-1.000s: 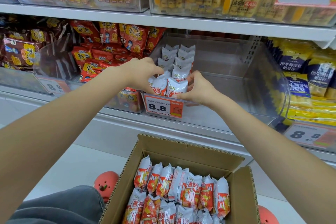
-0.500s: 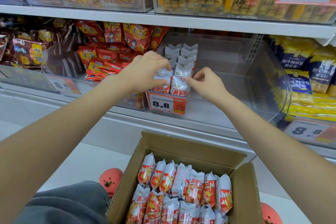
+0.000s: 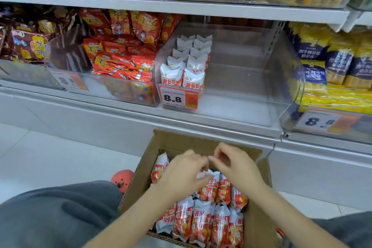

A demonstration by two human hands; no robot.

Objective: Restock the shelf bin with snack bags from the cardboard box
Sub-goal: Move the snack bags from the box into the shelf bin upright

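An open cardboard box (image 3: 203, 139) stands on the floor below the shelf, packed with several red-and-white snack bags (image 3: 201, 222) standing upright. My left hand (image 3: 181, 173) is inside the box, with its thumb and fingers pinched on the white top of one snack bag (image 3: 210, 174) in the back row. My right hand (image 3: 237, 169) hovers just right of it over the same row, fingers curled and holding nothing. Above, the clear shelf bin (image 3: 251, 112) has two rows of matching bags (image 3: 183, 74) along its left side. The remainder of the bin is bare.
A price tag reading 8.8 (image 3: 178, 97) hangs on the bin's front. A bin of red packets (image 3: 120, 62) sits to the left, and yellow and blue packs (image 3: 342, 66) to the right. My grey-trousered knee (image 3: 50, 217) and a red shoe (image 3: 122, 179) flank the box.
Both hands have left the bags in the shelf bin and dropped down into the cardboard box. The left hand has closed on a bag there.
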